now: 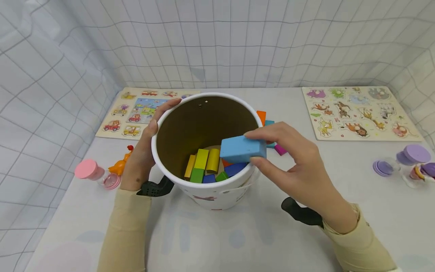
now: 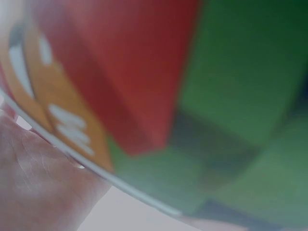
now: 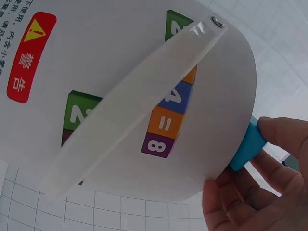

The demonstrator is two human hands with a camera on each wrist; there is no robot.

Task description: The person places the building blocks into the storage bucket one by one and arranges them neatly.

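In the head view a white bucket (image 1: 204, 195) stands in the middle, its mouth facing me. Colored blocks lie inside it, among them a yellow cylinder (image 1: 213, 160) and a green block (image 1: 197, 175). My left hand (image 1: 139, 158) holds the bucket's left side, fingers curved along the outer wall by the rim; the left wrist view shows its palm (image 2: 43, 178) close to the printed wall. My right hand (image 1: 295, 166) pinches a light blue block (image 1: 238, 148) between thumb and fingers over the right rim. The right wrist view shows part of that block (image 3: 249, 144) beside the rim.
Behind the bucket's right side lie loose blocks, including an orange one (image 1: 261, 116) and a magenta one (image 1: 281, 150). Puzzle boards lie at back left (image 1: 119, 109) and back right (image 1: 343, 138). Small pink (image 1: 89, 169) and purple (image 1: 412, 154) toys stand at the sides.
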